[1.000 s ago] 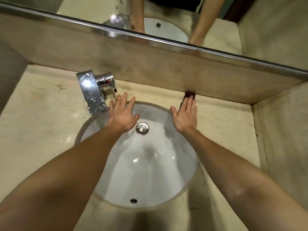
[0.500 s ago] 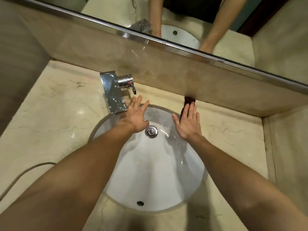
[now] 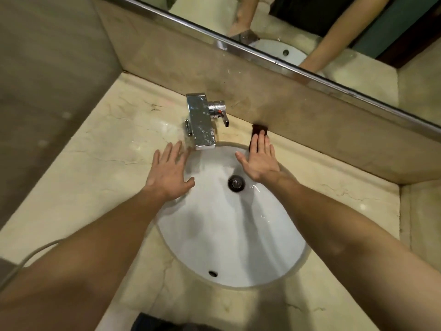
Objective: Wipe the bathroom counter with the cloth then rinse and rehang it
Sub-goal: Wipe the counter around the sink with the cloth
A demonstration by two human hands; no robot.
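A beige marble counter (image 3: 102, 168) surrounds a white oval sink (image 3: 238, 235) with a metal drain (image 3: 236, 183). My left hand (image 3: 170, 174) hovers flat with fingers spread at the sink's left rim, just left of the chrome faucet (image 3: 202, 123). My right hand (image 3: 259, 158) is flat and open over the sink's far right rim, its fingertips at a small dark brown object (image 3: 257, 130) by the backsplash. I cannot tell if that dark thing is the cloth. Neither hand holds anything.
A stone backsplash (image 3: 286, 111) and a mirror (image 3: 334, 27) rise behind the counter. Walls close in on the left (image 3: 47, 91) and right (image 3: 424, 223). A pale cable (image 3: 31, 256) lies at the counter's front left. Water drops cover the faucet and sink.
The view has swung left, so the sink sits further right. My left hand has moved off the basin to the left of the faucet. The right hand stays near the dark object.
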